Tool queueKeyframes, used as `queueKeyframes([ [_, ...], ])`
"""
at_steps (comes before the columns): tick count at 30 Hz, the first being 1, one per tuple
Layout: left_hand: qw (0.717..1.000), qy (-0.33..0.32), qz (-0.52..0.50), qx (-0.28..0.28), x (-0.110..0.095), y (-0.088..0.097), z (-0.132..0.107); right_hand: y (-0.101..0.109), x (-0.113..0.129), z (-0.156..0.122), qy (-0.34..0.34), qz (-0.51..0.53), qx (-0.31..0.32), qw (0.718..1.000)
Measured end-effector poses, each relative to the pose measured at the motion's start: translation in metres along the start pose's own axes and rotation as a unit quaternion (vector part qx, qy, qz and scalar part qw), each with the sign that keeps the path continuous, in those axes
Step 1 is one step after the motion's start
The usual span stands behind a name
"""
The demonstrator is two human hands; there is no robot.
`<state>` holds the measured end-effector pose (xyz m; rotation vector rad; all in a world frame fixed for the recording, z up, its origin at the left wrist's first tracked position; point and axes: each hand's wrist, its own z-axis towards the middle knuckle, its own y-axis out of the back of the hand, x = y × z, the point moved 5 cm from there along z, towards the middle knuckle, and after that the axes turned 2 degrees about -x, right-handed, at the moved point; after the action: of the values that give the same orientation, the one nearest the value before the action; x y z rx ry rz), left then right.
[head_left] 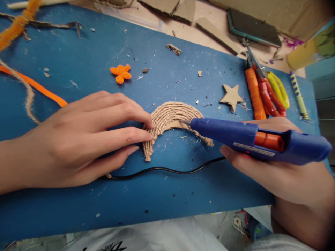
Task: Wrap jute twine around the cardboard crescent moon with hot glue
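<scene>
In the middle of the blue board lies a cardboard arch covered with rows of twine point(172, 113). A bare strip of cardboard shows along its inner curve. My left hand point(89, 139) rests flat with fingers spread, its fingertips pressing on the arch's left leg. My right hand point(285, 164) is wrapped round a blue glue gun point(225, 131), whose nozzle points left and reaches the bare strip. Whether the tip touches the cardboard I cannot tell. The gun's black cord point(167, 169) runs left across the board and passes under my left hand.
An orange felt flower point(120, 73) and a cardboard star point(231, 96) lie beyond the arch. Scissors point(277, 91), an orange-handled cutter point(254, 90) and a crayon point(299, 96) sit at the right. Cardboard scraps point(217, 35) and a phone point(253, 27) line the back.
</scene>
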<state>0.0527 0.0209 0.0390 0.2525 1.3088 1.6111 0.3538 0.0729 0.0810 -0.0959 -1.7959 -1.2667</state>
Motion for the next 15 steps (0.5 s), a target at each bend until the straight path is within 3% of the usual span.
queueKeyframes([
  [15,1.0,0.0,0.001,0.003,0.0007,0.0012,0.0,0.0044,-0.003,-0.0036,0.004,-0.006,-0.009,1.0],
])
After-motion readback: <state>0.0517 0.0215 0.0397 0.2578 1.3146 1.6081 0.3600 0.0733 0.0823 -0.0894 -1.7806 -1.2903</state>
